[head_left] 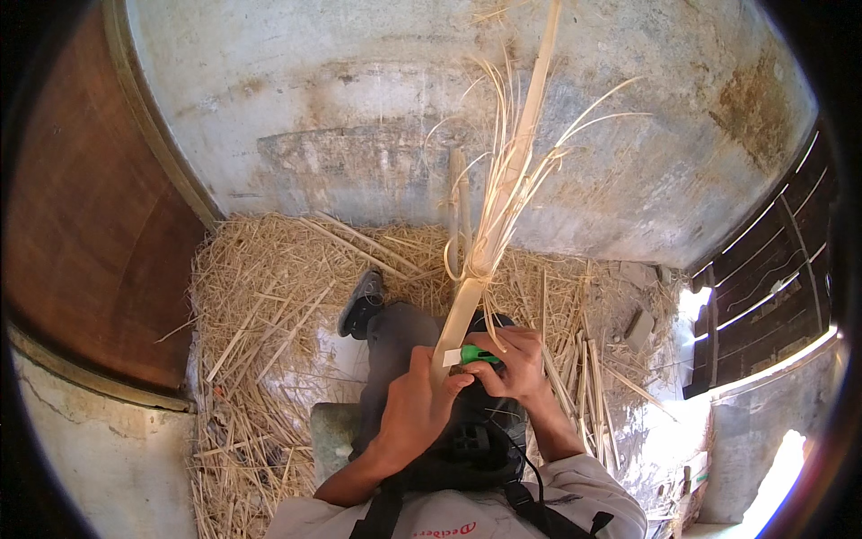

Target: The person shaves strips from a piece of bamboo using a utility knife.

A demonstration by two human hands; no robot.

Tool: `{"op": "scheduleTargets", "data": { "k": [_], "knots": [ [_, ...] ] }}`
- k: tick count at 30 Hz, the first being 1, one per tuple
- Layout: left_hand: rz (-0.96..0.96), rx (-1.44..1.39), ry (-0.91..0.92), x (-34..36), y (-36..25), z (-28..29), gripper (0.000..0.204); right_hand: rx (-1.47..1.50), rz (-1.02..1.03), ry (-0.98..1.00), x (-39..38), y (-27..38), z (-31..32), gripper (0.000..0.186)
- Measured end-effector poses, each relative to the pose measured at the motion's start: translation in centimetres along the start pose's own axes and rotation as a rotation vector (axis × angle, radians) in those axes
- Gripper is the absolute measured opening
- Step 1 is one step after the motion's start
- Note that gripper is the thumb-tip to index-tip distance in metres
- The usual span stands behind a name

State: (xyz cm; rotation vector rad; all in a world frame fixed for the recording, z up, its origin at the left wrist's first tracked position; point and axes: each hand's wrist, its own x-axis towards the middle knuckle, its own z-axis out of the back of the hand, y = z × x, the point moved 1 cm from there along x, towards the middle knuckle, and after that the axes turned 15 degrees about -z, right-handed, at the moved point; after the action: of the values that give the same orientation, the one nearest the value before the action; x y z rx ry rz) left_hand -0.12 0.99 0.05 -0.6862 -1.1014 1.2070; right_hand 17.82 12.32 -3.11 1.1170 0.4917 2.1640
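A long pale bamboo strip [467, 305] runs from my lap up toward the wall, with a spray of thin curled shavings [530, 166] hanging from it. My left hand [415, 404] grips its lower end. My right hand [510, 364] is closed on a small green-handled tool [480, 354], whose pale flat part lies against the strip beside my left hand's fingers.
Straw-like shavings [251, 260] and loose strips [593, 395] cover much of the floor. A stained wall [341, 108] stands ahead, a brown door [108, 207] at left, dark slatted boards [763, 305] at right. My shoe [361, 301] and a worn seat [328, 436] show below.
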Motion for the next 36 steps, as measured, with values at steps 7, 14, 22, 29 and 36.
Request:
{"op": "scheduleTargets", "data": {
  "k": [7, 14, 22, 29, 36],
  "knots": [
    [-0.041, 0.023, -0.034, -0.3, 0.0, 0.0, 0.053, -0.060, 0.028, 0.015, -0.1, 0.7, 0.5, 0.035],
    [-0.072, 0.045, -0.049, 0.1, -0.2, -0.1, 0.047, -0.146, -0.031, -0.009, -0.2, 1.4, 0.9, 0.035],
    [-0.060, 0.036, -0.033, 0.0, -0.2, -0.2, 0.037, -0.173, -0.029, -0.028, 0.4, 1.2, 1.1, 0.034],
    [-0.058, 0.044, -0.040, -0.3, 0.1, -0.2, 0.039, -0.162, -0.036, -0.011, 0.8, -0.1, 1.0, 0.028],
    [-0.029, 0.018, -0.012, -1.4, 0.8, -0.9, 0.029, -0.080, -0.103, -0.130, 2.1, -3.1, 1.0, 0.025]
  ]
}}
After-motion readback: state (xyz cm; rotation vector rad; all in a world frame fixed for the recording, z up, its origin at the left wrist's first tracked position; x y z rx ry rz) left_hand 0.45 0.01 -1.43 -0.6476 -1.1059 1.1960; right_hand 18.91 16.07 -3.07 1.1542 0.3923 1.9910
